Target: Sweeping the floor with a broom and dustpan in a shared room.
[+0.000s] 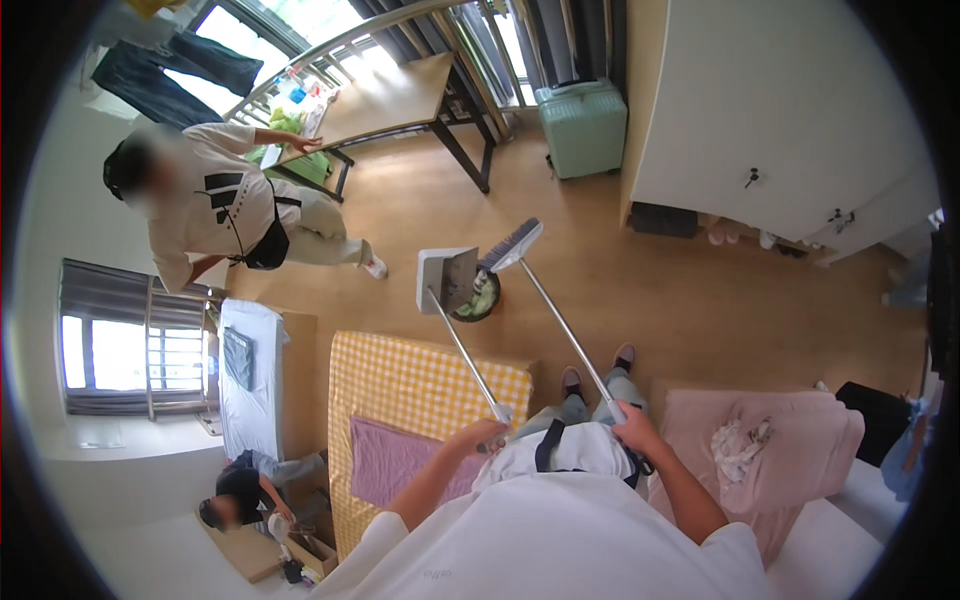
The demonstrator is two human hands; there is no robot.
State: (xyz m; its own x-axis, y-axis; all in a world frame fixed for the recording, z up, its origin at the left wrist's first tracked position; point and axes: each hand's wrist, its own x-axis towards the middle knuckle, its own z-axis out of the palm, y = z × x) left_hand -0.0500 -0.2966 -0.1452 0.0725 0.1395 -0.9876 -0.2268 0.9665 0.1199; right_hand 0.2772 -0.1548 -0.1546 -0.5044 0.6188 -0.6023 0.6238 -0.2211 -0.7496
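Note:
My left hand [489, 433] grips the handle of a long-handled dustpan [448, 277]. Its pan is tilted over a trash bin [491, 304] on the wooden floor, and some dark debris shows inside the pan. Light green and white material, perhaps a bag liner, lies within the bin. In my right hand [634, 427] is the handle of a broom [570, 337]. The broom's grey bristle head [511, 244] is raised near the pan's edge, above the bin's far side; whether it touches the pan I cannot tell.
Beds with yellow checked [427, 367] and pink covers [697, 420] flank me. A person [247, 199] stands by a desk [390, 101] at the far left; another person [244, 491] bends beside a box. A mint suitcase [583, 127] stands near a white wardrobe [765, 112].

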